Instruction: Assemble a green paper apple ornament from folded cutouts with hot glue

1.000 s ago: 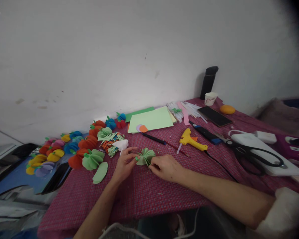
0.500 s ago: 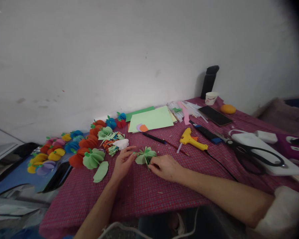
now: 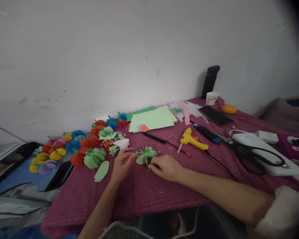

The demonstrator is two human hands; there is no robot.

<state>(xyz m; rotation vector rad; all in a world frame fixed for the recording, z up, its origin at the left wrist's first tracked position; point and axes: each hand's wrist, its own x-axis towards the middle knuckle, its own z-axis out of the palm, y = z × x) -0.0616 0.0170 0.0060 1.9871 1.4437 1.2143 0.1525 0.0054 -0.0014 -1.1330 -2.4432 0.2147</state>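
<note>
A fanned light green paper piece (image 3: pixel 146 155) stands on the checked red tablecloth (image 3: pixel 139 196) between my hands. My right hand (image 3: pixel 164 167) pinches its lower right side between thumb and fingers. Just left of the piece is my left hand (image 3: pixel 124 163), its fingers apart and nothing visible in them. A flat light green cutout (image 3: pixel 101 171) lies further left, beside a finished-looking green paper pumpkin (image 3: pixel 94 158). Paper scraps (image 3: pixel 111 144) are heaped behind my left hand.
A yellow glue gun (image 3: pixel 193 140) with a cord, a black pen (image 3: pixel 154 137), a cutter (image 3: pixel 208 133) and black scissors (image 3: pixel 254 154) lie to the right. Green sheets (image 3: pixel 151 119) are at the back. Coloured paper pumpkins (image 3: pixel 89 141) crowd the left.
The small green bit at my left fingertips now shows at the fanned piece's upper left, and my left fingers are free of it. My right hand keeps its hold.
</note>
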